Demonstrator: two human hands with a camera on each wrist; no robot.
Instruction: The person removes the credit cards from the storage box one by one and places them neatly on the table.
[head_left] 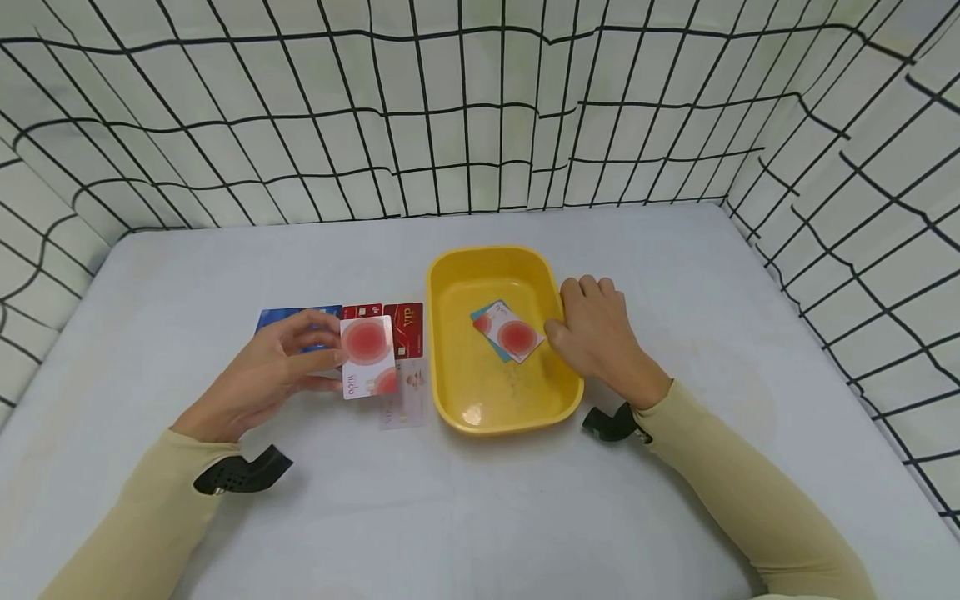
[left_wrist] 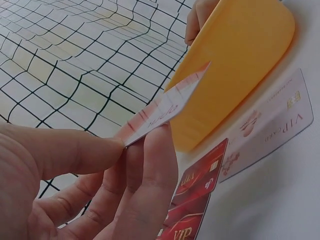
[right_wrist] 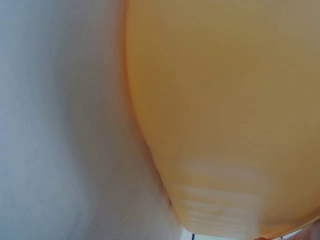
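Nearest are two beige fabric sleeves, each with a black band at the wrist, reaching over the white tabletop. Just beyond, a pale, translucent plastic card marked VIP CARD lies left of the tray's near-left corner, with a small gold chip in the left wrist view.

Above it, the left hand pinches a white rectangular card with coral-red discs between thumb and fingertips. This held card is thin and flat, tilted in the left wrist view and raised off the tabletop; one large soft-edged disc fills its far end, part of another sits at its near-right corner, and small lettering marks its near-left corner.

The right hand has its fingers bent in and its thumb at the right rim of a yellow, round-cornered plastic tray, gripping it. Inside, nearer the right wall, a white card with a red disc overlaps a light-blue card.

Left of the tray, partly covered from above by the held card, lie two glossy red VIP cards with gold lettering; beside them a blue card is partly hidden by the left hand. Black wire mesh rises along the tabletop's far, left and right edges.
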